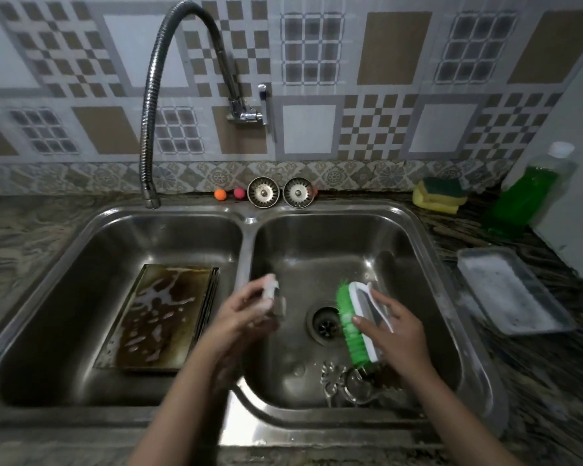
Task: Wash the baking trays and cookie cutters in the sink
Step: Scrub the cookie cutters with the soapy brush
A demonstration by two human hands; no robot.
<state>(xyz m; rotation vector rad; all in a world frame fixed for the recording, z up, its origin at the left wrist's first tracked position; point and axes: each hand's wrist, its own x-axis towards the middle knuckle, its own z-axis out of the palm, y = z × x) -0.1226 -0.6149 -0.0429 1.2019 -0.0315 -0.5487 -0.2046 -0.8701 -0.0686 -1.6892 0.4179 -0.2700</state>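
Over the right basin (428,280) my left hand (243,314) grips a small soapy metal cookie cutter (272,294). My right hand (394,334) holds a scrub brush (357,324) with green bristles and a white back, bristles facing left toward the cutter. A flower-shaped cutter (332,376) and a round cutter (359,386) lie on the basin floor near the front. A stained baking tray (159,317) with soap suds leans in the left basin (48,314). A second, sudsy tray (514,289) lies on the counter to the right.
A flexible tap (148,129) hangs over the left basin's back edge. Two sink strainers (280,192) and small coloured balls (220,194) stand behind the sink. Yellow-green sponges (440,195) and a bottle of green dish soap (525,190) are at the back right. The drain (325,322) is uncovered.
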